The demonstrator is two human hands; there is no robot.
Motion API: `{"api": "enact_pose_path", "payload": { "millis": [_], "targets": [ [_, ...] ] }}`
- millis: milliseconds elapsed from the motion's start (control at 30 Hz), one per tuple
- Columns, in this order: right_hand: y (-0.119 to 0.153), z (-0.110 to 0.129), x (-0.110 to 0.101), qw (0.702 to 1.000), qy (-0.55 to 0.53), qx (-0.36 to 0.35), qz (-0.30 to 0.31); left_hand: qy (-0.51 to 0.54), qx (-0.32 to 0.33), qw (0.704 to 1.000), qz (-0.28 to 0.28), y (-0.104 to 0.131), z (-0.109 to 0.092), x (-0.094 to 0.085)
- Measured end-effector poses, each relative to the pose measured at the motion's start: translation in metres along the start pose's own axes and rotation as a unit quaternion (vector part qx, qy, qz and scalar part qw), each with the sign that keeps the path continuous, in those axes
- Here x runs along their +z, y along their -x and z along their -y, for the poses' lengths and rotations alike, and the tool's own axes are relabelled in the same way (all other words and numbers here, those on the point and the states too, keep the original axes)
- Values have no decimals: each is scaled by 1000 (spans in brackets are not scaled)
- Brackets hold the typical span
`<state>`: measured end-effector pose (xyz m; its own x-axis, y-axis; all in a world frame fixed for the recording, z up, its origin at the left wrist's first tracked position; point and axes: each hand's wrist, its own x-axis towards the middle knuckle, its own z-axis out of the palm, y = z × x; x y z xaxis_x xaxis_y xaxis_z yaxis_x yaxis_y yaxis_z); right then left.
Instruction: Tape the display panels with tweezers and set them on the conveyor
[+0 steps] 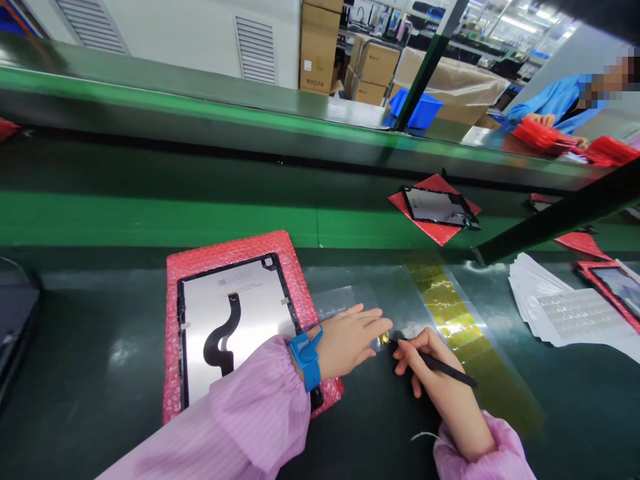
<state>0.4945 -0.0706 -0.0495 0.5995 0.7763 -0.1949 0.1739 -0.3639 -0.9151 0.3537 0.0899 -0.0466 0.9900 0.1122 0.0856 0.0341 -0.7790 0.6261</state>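
My right hand (427, 363) is closed pen-style round a pair of black tweezers (447, 370), tips pointing left. My left hand (350, 337) is open, palm down with fingers spread, a blue wristband (303, 353) at its wrist. The tweezer tips meet a small amber tab (384, 339) just beside my left fingertips; from here I can't tell whether those fingers press on it. Both arms wear pink sleeves (260, 413).

To the left, the screen panel (200, 300) lies silver side up on red bubble wrap (173, 333), its lower right part hidden by my left sleeve. A black ribbon cable (213, 350) curves down its back. Past my left hand I see a clear sheet (337, 300) on the dark table (120, 320). A strip of amber film (453, 313) runs beyond my right hand, with white papers (530, 293) farther right.

Farther out, another panel (440, 205) sits on red wrap on the green belt (100, 217). Behind the ledge are a blue bin (420, 107), cardboard boxes (320, 47) and a co-worker in blue (550, 100), hands at red packets (540, 135).
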Motion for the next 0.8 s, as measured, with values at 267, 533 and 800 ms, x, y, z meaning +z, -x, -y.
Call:
{"api": "enact_pose_path", "payload": {
  "millis": [267, 533, 800],
  "targets": [
    [6, 9, 6, 998, -48, -24, -26, 14, -1, 1000, -2, 1, -1, -1],
    [17, 10, 6, 992, -119, -11, -36, 85, -7, 996, -32, -1, 0, 0],
    [67, 12, 64, 964, -264, 35, -8, 145, -60, 962, -222, 102, -41, -73]
  ]
}}
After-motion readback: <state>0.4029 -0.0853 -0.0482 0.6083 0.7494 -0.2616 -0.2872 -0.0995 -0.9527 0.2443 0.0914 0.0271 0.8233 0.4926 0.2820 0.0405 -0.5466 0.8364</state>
